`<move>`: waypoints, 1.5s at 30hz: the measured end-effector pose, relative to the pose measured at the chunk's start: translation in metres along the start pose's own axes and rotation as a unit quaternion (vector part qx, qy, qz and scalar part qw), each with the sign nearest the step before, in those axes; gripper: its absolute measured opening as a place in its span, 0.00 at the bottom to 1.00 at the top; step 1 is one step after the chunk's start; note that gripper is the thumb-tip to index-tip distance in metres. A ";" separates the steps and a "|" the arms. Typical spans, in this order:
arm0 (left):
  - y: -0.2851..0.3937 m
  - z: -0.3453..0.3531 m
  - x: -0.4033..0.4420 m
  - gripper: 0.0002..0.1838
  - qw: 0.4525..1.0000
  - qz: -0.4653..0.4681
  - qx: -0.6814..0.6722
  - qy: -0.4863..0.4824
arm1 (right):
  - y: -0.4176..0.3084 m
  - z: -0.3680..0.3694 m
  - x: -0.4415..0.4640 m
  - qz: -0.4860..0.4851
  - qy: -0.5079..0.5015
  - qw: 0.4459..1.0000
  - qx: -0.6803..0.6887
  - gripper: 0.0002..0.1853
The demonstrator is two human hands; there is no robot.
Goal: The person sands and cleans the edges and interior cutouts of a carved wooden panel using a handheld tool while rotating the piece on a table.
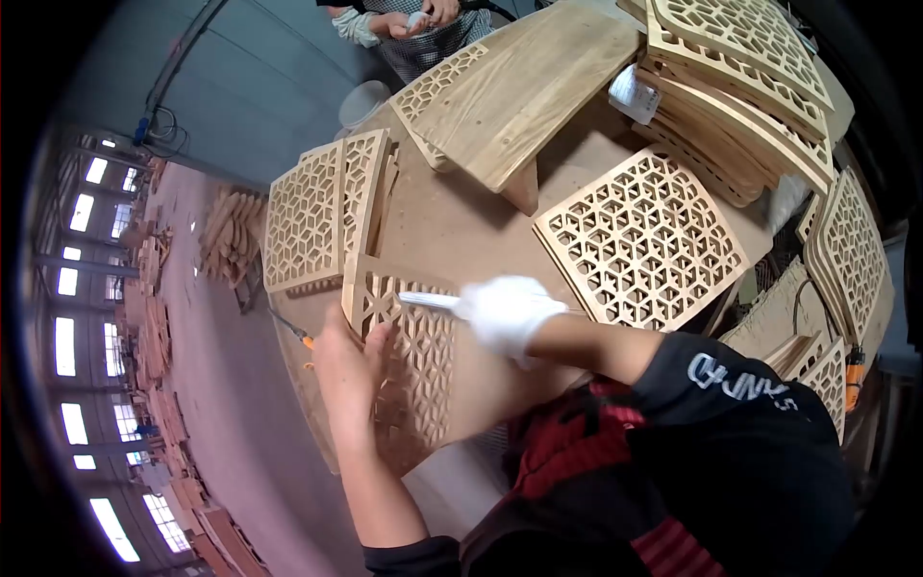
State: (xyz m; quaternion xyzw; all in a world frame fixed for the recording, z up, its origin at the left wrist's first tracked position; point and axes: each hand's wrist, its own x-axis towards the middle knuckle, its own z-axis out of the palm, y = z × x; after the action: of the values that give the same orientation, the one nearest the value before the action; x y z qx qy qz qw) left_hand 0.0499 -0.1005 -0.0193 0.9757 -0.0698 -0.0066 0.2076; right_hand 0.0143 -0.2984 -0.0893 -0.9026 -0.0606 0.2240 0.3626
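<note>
A wooden lattice panel with cut-out shapes stands tilted near the table's front left. My bare left hand grips its left edge, thumb against the frame. In a white glove, slightly blurred, my right hand is closed around a thin pale stick-like tool. The tool points left across the upper part of the panel; whether it touches the wood I cannot tell. To the right lies a stack of square lattice panels. More lattice panels rest behind my left hand.
A solid wooden board lies on panels at the back. Tall stacks of curved lattice panels fill the right. Across the table stands another person, hands together. An orange-handled tool lies at the left edge; a white bucket stands behind.
</note>
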 end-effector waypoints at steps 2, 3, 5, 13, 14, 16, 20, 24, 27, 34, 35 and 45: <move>0.000 0.000 0.000 0.17 1.000 -0.007 0.009 0.006 | 0.024 0.007 -0.010 0.024 -0.013 0.999 -0.030 0.15; 0.002 0.000 0.001 0.17 1.000 -0.006 0.016 0.005 | 0.030 0.010 -0.013 0.040 -0.017 0.998 -0.041 0.15; 0.003 -0.002 0.004 0.18 0.998 -0.018 0.053 -0.008 | 0.032 0.006 -0.011 0.041 0.021 0.999 -0.002 0.17; 0.002 0.003 -0.003 0.17 1.000 0.015 0.024 0.006 | 0.013 0.015 0.030 0.017 0.080 0.996 -0.021 0.17; 0.004 0.003 -0.003 0.17 0.998 0.010 0.058 0.005 | 0.008 0.017 0.036 0.011 0.088 0.995 -0.038 0.16; 0.009 0.004 -0.005 0.19 0.992 0.000 0.125 0.002 | -0.003 0.017 0.045 -0.018 0.116 0.992 -0.053 0.16; -0.005 0.001 0.003 0.18 0.998 0.005 0.053 0.023 | -0.015 0.017 0.064 -0.019 0.111 0.994 -0.011 0.17; 0.009 0.002 -0.002 0.18 0.995 -0.020 0.097 0.002 | -0.015 0.018 0.063 0.021 0.079 0.997 0.003 0.17; 0.000 0.001 0.002 0.18 0.997 0.008 0.073 0.015 | -0.004 0.009 0.048 -0.016 0.060 0.997 -0.042 0.16; -0.001 -0.004 0.005 0.20 0.999 -0.006 0.051 0.000 | -0.030 0.009 0.079 -0.076 0.045 0.991 -0.104 0.15; -0.008 -0.002 0.007 0.20 0.999 -0.001 0.050 0.010 | -0.027 0.010 0.076 -0.060 0.063 0.994 -0.071 0.13; -0.008 0.000 0.007 0.18 0.999 0.016 0.031 0.013 | -0.035 0.012 0.092 -0.030 0.066 0.996 -0.061 0.11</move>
State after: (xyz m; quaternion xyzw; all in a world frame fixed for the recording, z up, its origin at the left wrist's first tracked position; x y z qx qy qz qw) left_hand 0.0577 -0.0948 -0.0225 0.9804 -0.0830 0.0114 0.1783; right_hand 0.0930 -0.2402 -0.1059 -0.9336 -0.0773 0.1492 0.3166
